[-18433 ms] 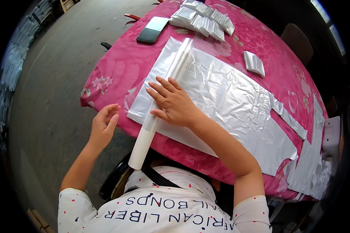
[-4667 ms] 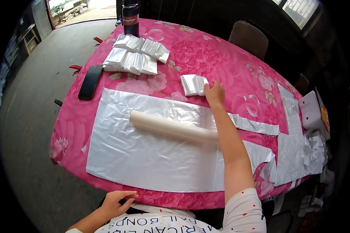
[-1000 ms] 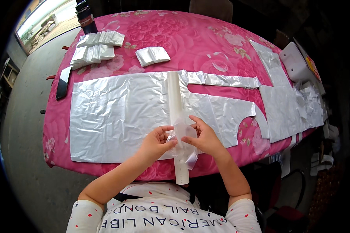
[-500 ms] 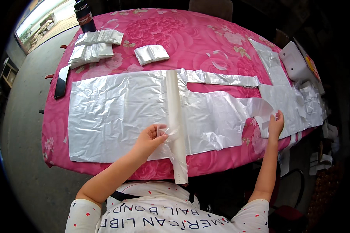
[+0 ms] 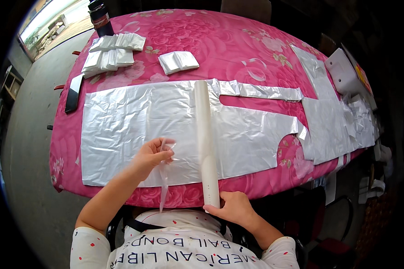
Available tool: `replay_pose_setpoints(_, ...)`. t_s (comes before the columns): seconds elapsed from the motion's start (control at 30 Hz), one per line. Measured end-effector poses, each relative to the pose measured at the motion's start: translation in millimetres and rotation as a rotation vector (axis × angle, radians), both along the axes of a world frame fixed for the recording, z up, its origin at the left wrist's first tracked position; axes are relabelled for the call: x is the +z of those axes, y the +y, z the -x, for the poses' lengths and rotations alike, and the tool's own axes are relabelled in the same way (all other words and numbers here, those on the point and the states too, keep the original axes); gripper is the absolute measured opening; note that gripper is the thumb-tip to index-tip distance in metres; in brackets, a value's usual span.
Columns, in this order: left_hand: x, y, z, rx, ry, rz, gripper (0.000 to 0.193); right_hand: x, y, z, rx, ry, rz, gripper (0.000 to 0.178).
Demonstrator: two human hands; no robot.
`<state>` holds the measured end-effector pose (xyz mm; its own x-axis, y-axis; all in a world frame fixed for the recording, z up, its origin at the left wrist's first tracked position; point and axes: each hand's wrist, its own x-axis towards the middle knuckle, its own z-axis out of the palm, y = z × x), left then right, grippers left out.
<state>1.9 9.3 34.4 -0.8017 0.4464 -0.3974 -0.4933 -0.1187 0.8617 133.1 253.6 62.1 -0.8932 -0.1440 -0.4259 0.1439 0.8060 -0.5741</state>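
Observation:
A flat stack of silvery-white plastic vest bags [image 5: 121, 130] lies spread across the table, its handle loops pointing right. Across the middle of it rests a long white tube [image 5: 204, 139], its near end sticking out past the table edge. My right hand [image 5: 233, 207] is closed around that near end, thumb on top. My left hand [image 5: 153, 154], left of the tube and above the bags, pinches a thin clear plastic strip [image 5: 164, 186] that dangles toward my lap.
Pink floral cloth [image 5: 179, 36] covers the table. Folded bag bundles [image 5: 107, 56], a phone [image 5: 73, 94] and a dark bottle [image 5: 100, 18] stand at the left, one bundle [image 5: 178, 62] nearer the middle. More bags [image 5: 327, 125] and a white container [image 5: 341, 71] lie right.
My right hand has left the bag handles at the right and taken hold of the tube's near end. My left hand has moved left, drawing the clear strip off the tube.

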Motion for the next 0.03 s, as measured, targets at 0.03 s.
replay_pose_setpoints(0.03,-4.2,-20.2,5.9,-0.029,0.008,0.02,0.04,1.9,0.6,0.1,-0.035,-0.029,0.053,0.056)
